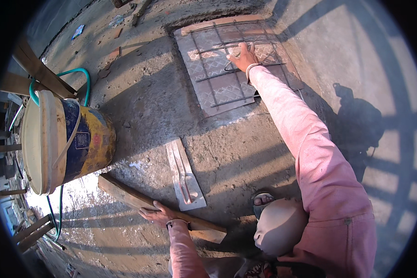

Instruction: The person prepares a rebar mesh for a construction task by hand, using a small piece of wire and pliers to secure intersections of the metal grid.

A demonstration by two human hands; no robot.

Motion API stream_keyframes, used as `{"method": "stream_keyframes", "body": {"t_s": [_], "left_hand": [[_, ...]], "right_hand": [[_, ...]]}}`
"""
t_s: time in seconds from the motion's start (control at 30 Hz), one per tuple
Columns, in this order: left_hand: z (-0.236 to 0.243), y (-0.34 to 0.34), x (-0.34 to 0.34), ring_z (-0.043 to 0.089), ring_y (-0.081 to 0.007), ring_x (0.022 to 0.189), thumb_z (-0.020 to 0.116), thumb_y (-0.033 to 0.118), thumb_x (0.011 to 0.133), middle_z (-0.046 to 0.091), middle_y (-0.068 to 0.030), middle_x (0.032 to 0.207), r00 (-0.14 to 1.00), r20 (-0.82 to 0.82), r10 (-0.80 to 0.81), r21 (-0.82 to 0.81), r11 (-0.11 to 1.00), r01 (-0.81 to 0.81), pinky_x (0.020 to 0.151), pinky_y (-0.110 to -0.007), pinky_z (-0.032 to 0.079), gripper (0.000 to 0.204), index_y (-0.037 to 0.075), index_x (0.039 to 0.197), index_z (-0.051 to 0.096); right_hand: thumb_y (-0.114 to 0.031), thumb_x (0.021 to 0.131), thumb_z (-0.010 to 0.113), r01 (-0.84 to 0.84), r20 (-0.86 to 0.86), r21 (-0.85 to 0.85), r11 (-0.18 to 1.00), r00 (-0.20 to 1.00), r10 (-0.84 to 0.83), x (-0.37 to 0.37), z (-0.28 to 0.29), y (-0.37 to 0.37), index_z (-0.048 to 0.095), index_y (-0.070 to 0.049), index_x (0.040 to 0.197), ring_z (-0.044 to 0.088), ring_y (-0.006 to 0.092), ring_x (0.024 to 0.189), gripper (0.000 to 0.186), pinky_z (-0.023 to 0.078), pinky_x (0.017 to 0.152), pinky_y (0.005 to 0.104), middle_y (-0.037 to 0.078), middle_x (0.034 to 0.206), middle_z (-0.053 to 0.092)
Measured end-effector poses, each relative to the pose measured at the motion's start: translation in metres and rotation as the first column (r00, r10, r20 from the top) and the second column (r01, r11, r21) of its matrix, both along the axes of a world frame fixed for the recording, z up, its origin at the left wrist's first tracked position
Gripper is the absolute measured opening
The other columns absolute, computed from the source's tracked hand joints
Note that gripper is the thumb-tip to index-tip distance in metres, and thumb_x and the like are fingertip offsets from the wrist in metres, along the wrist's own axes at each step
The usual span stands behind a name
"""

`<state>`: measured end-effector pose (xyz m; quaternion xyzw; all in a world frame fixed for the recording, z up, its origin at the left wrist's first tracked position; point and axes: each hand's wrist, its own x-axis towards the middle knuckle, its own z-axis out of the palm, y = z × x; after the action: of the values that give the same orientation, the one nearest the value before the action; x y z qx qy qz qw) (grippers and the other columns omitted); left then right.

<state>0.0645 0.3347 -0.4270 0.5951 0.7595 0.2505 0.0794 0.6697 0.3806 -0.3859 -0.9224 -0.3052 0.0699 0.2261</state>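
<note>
head view: left hand [156,215] flat, open on wooden plank [139,199]; right hand [243,58] apparently gripping rebar grid [238,60] over patterned sheet [217,88]. seat bars evenly, brace steady.

The wooden plank [148,201] is partly hidden under the left hand [158,215] and sleeve.

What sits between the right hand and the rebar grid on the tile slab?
Nothing visible. The right hand already rests on the rebar grid lying over the patterned tile slab. The trowel lies apart on the concrete, nearer the left hand on a wooden plank.
</note>
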Motion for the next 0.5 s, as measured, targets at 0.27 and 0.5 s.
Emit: {"method": "stream_keyframes", "body": {"t_s": [0.27,0.5], "left_hand": [[-0.006,-0.009,0.012,0.035,-0.0377,0.128,0.044,0.068,0.082,0.027,-0.0216,0.142,0.998,-0.059,-0.015,-0.052,0.999,0.012,0.104,-0.044,0.036,0.094,-0.005,0.139,0.029],[0.016,-0.002,0.013,0.035,-0.0359,0.129,0.045,0.066,0.083,0.025,-0.0199,0.144,1.0,0.006,0.021,-0.067,0.998,-0.02,0.105,-0.043,0.036,0.093,-0.006,0.139,0.027]], "right_hand": [[-0.002,0.083,0.057,0.381,-0.634,0.453,0.806,0.773,-0.009,0.035,-0.036,0.001,0.034,0.017,0.11,0.069,0.0287,0.069,0.04,0.059,0.055,0.0338,0.023,0.088,0.066],[-0.014,0.074,0.07,0.209,-0.201,0.045,0.977,0.96,-0.196,0.013,0.01,0.009,0.063,0.011,0.088,0.066,0.0238,0.092,0.029,0.051,0.081,0.0313,0.017,0.102,0.066]]}}
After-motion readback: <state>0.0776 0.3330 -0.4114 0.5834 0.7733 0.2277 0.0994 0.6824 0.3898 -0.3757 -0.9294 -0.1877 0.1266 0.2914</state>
